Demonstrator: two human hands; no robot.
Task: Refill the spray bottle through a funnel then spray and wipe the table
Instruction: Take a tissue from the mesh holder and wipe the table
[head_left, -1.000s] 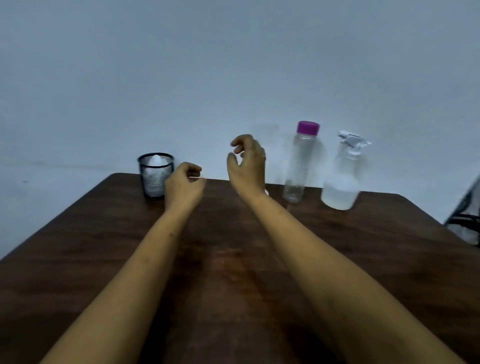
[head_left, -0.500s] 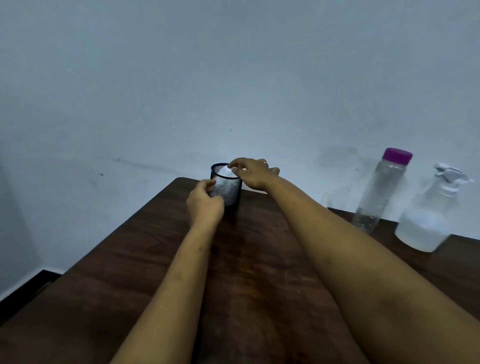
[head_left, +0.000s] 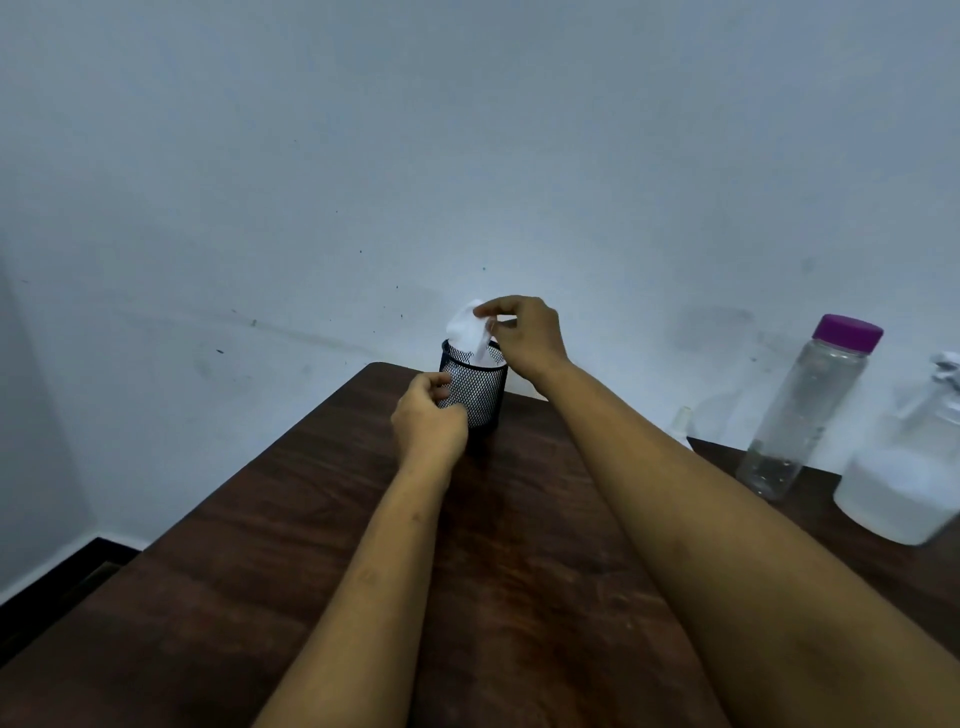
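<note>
Right hand (head_left: 524, 338) pinches a white tissue (head_left: 467, 328) up out of the black mesh cup (head_left: 475, 387), left hand (head_left: 428, 423) gripping the cup's side. Looks like wiping's next; clear plastic spray bottle (head_left: 906, 478) sits far right, partly full.

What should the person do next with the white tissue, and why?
Probably keep lifting the right hand until the white tissue comes free of the black mesh cup. The tissue is pinched at its top, yet its lower part is inside the cup, and the left hand rests against the cup's side, seemingly to steady it on the table.
</note>
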